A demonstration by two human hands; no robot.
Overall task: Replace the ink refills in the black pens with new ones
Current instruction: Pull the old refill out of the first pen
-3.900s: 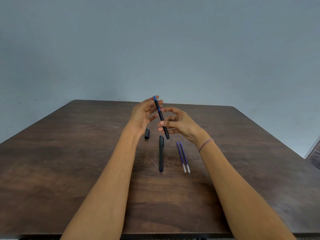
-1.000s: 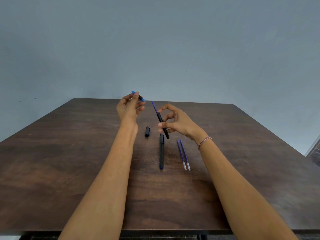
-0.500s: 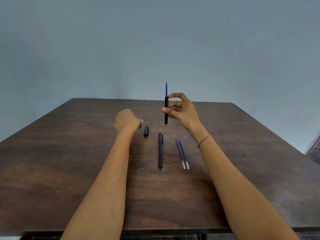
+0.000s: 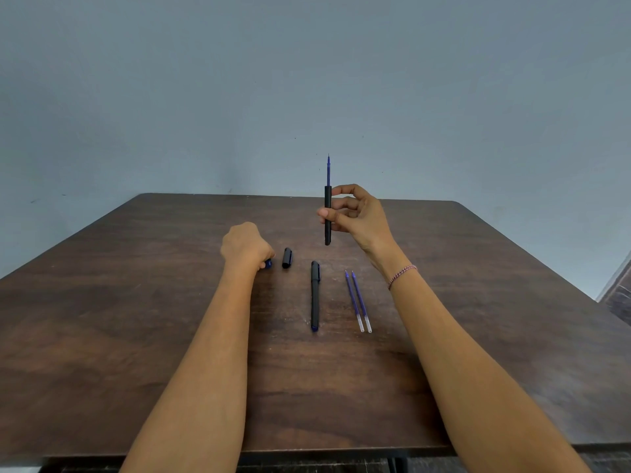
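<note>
My right hand (image 4: 358,216) pinches a black pen barrel (image 4: 327,230) held upright above the table, with a blue refill (image 4: 328,170) sticking out of its top. My left hand (image 4: 246,245) rests low on the table, fingers curled around a small blue-tipped pen piece (image 4: 268,264) that is mostly hidden. A black cap (image 4: 287,258) lies just right of that hand. A second black pen (image 4: 314,295), capped, lies lengthwise in the middle. Two loose blue refills (image 4: 358,301) lie side by side to its right.
The dark wooden table (image 4: 136,336) spreads wide on both sides, its front edge near the bottom of the view. A plain grey wall stands behind it. Part of some furniture (image 4: 618,291) shows at the far right.
My left hand pulled the blue-tipped piece off the pen and brought it down to the table. My right hand turned the barrel upright and raised it, exposing the refill.
</note>
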